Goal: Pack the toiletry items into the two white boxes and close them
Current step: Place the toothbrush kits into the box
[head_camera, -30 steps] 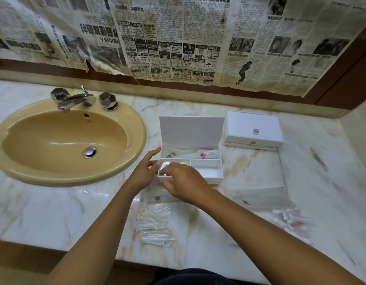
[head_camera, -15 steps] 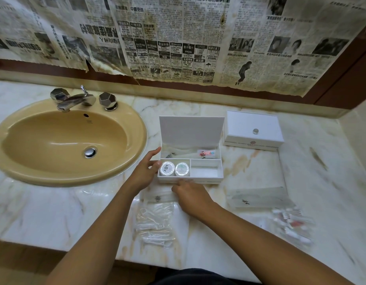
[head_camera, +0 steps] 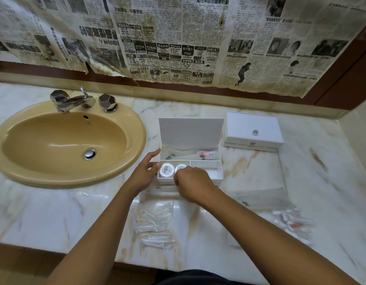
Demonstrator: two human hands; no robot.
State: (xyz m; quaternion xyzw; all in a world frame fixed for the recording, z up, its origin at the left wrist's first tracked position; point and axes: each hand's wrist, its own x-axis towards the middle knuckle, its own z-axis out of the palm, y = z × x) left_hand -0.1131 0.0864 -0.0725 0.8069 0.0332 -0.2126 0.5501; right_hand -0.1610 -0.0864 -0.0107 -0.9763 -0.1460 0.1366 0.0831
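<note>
An open white box [head_camera: 218,171] stands mid-counter with its lid [head_camera: 190,130] upright. Its front left compartment holds two round wrapped soaps [head_camera: 166,170] [head_camera: 181,166]; a toothpaste tube [head_camera: 205,154] lies in the back compartment. My left hand [head_camera: 144,175] touches the box's left side with straight fingers. My right hand [head_camera: 192,186] hovers at the box's front edge beside the second soap, fingers curled under; the fingertips are hidden. A second white box [head_camera: 239,128] sits shut at the back right.
A clear bag of white plastic picks [head_camera: 155,225] lies near the counter's front edge. A flat clear packet [head_camera: 260,199] and blurred small tubes [head_camera: 291,221] lie on the right. A beige sink [head_camera: 71,140] with a chrome tap [head_camera: 72,100] fills the left.
My right hand left the box, dropped to the counter just in front of it, then came back up to the box's front edge. My left hand stayed put.
</note>
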